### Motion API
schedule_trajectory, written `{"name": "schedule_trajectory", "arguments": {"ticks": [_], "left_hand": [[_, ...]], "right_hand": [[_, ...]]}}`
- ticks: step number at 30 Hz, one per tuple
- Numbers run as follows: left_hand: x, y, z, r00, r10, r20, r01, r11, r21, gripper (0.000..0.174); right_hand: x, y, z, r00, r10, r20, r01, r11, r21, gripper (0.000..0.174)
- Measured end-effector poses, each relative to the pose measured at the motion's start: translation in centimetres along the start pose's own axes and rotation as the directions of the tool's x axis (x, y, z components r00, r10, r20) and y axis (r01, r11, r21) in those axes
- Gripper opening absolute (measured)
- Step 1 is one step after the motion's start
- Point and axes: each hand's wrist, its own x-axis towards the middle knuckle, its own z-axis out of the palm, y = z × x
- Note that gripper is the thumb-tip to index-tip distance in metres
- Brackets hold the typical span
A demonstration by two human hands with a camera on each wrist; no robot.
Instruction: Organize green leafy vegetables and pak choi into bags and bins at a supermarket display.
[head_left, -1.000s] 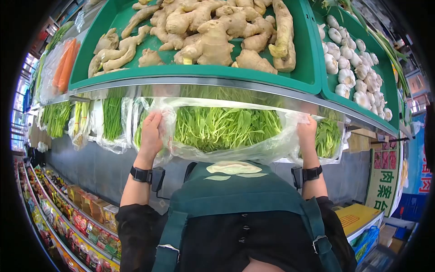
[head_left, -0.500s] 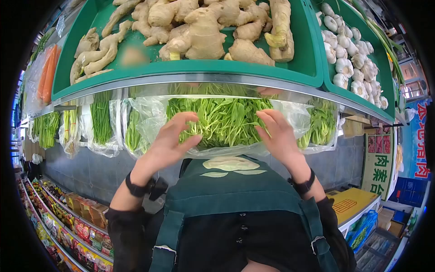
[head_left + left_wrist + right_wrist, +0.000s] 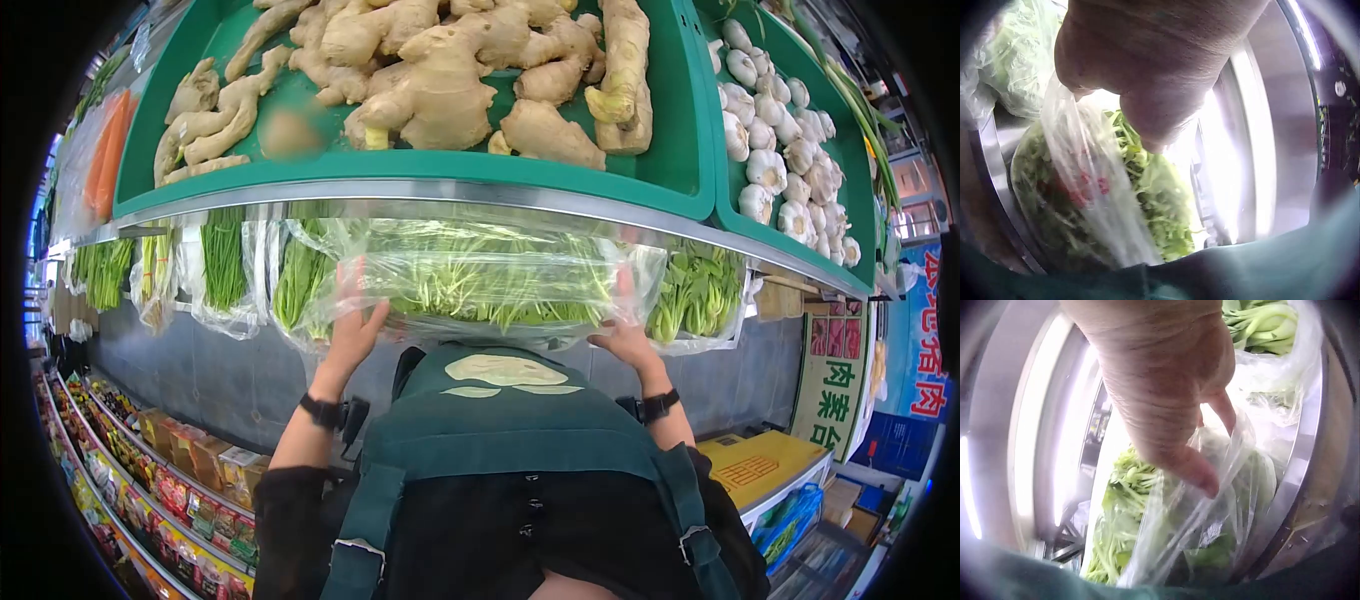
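Note:
Long-stemmed leafy greens (image 3: 470, 295) lie in a clear plastic bag (image 3: 560, 270) on the lower shelf, with film drawn over them. At the bag's left end is my left hand (image 3: 352, 328), fingers straight and pointing forward, thumb apart. My right hand (image 3: 630, 338) is at the other end, its fingers extended along the plastic. In the left wrist view, red print shows on the clear plastic (image 3: 1094, 181) beneath the hand, whose fingertips are mostly hidden. The right wrist view has the thumb (image 3: 1194, 472) and a finger spread against the bag's loose film (image 3: 1210, 512).
Above the greens is a metal shelf edge (image 3: 440, 190) bearing a green tray (image 3: 660, 180) of ginger (image 3: 440, 90) and another of garlic (image 3: 768, 170). Bagged greens flank the bag: thin-stemmed ones (image 3: 300, 285) left, stemmed leafy ones (image 3: 700, 290) right.
Both hands first held the bag's sides with the greens uncovered, then moved inward over the greens. They are now back out at the ends, and film lies across the greens.

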Motion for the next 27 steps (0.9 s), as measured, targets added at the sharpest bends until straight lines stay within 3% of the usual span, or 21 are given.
{"name": "schedule_trajectory", "arguments": {"ticks": [1, 3, 4, 5, 7, 9, 10, 12, 14, 16, 17, 18, 19, 20, 21, 22, 23, 24, 25, 26, 27], "left_hand": [[1.0, -0.5, 0.9, 0.998, 0.061, -0.012, -0.061, 0.998, 0.018, 0.061], [3.3, -0.2, 0.9, 0.992, 0.123, -0.028, -0.121, 0.992, 0.041, 0.059], [4.5, 1.1, 0.0, 0.995, -0.072, 0.064, 0.073, 0.997, -0.023, 0.052], [5.6, 1.7, -0.5, 0.952, -0.256, 0.166, 0.270, 0.960, -0.068, 0.047], [7.6, 1.2, -0.4, 0.968, -0.233, 0.097, 0.232, 0.973, 0.020, 0.042], [9.6, -0.1, 0.5, 0.980, -0.198, 0.032, 0.193, 0.975, 0.110, 0.040], [10.4, -1.1, 1.5, 0.987, -0.160, 0.002, 0.160, 0.985, 0.057, 0.039], [11.8, -1.0, 1.5, 0.992, -0.125, -0.034, 0.126, 0.992, 0.007, 0.040], [13.0, 1.2, 0.5, 0.914, -0.372, 0.161, 0.335, 0.917, 0.219, 0.040], [13.2, 0.8, 0.3, 0.942, -0.305, 0.137, 0.278, 0.942, 0.188, 0.036], [13.3, 0.5, 0.1, 0.983, -0.107, 0.150, 0.076, 0.977, 0.200, 0.034], [13.4, 0.3, -0.1, 0.982, 0.096, 0.164, -0.129, 0.970, 0.207, 0.031], [13.2, -0.2, 0.2, 0.952, 0.304, 0.035, -0.303, 0.921, 0.246, 0.030], [13.5, -1.3, 0.9, 0.952, 0.303, 0.035, -0.302, 0.921, 0.246, 0.030], [14.1, -3.0, 1.7, 0.967, 0.255, 0.003, -0.249, 0.942, 0.225, 0.028], [14.4, -1.5, 1.1, 0.978, 0.206, -0.028, -0.196, 0.960, 0.202, 0.031], [14.8, -0.3, -0.2, 0.954, -0.161, 0.253, 0.140, 0.985, 0.102, 0.023], [14.8, -0.6, 0.0, 0.954, -0.162, 0.254, 0.140, 0.985, 0.101, 0.023], [14.7, -1.4, 0.3, 0.913, -0.316, 0.258, 0.399, 0.825, -0.400, 0.016], [14.6, -2.2, 0.5, 0.836, -0.432, 0.339, 0.510, 0.383, -0.770, 0.010], [14.8, -3.5, 0.4, 0.847, -0.380, 0.373, 0.502, 0.340, -0.795, 0.012]], "right_hand": [[0.9, 1.2, 0.0, 0.994, 0.093, 0.056, -0.105, 0.956, 0.273, 0.113], [2.9, 2.9, 0.0, 0.947, 0.214, 0.238, -0.320, 0.626, 0.711, 0.099], [4.0, 2.4, -0.7, 0.948, 0.211, 0.240, -0.320, 0.626, 0.711, 0.099], [5.3, 2.0, -1.6, 0.946, 0.188, 0.263, -0.316, 0.715, 0.624, 0.086], [7.9, 0.1, -3.5, 0.943, 0.168, 0.287, -0.302, 0.793, 0.528, 0.075], [10.2, -2.6, -4.3, 0.837, 0.368, 0.404, -0.475, 0.856, 0.204, 0.053], [11.3, -1.1, -3.3, 0.838, 0.367, 0.404, -0.473, 0.857, 0.204, 0.053], [13.0, 2.3, -0.2, 0.980, 0.096, 0.176, -0.095, 0.995, -0.011, 0.051], [13.8, 2.4, 0.5, 0.964, 0.176, 0.198, -0.147, 0.978, -0.151, 0.045], [14.8, 2.4, 2.0, 0.966, -0.233, -0.111, 0.177, 0.911, -0.371, 0.041], [15.0, 3.0, 1.5, 0.980, -0.055, 0.189, 0.131, 0.899, -0.419, 0.043], [15.0, 2.5, 1.1, 0.980, -0.054, 0.190, 0.130, 0.898, -0.420, 0.043], [14.9, 1.9, 0.8, 0.969, 0.136, 0.208, -0.071, 0.954, -0.293, 0.048], [14.7, 1.3, 0.4, 0.915, 0.314, 0.252, -0.280, 0.946, -0.165, 0.053], [14.1, -3.1, -3.1, 0.917, 0.306, 0.255, -0.303, 0.951, -0.054, 0.061], [14.3, -2.5, -2.8, 0.917, 0.307, 0.256, -0.304, 0.951, -0.054, 0.061], [14.5, -1.2, -2.3, 0.917, 0.333, 0.218, -0.296, 0.937, -0.184, 0.066], [14.7, -1.2, -2.3, 0.919, 0.353, 0.178, -0.288, 0.906, -0.311, 0.070], [14.7, -1.2, -2.3, 0.918, 0.354, 0.178, -0.289, 0.905, -0.312, 0.070], [14.8, -1.2, -2.4, 0.916, 0.353, 0.193, -0.283, 0.906, -0.316, 0.070], [14.8, -1.9, -2.8, 0.913, 0.352, 0.208, -0.277, 0.906, -0.319, 0.070]]}}
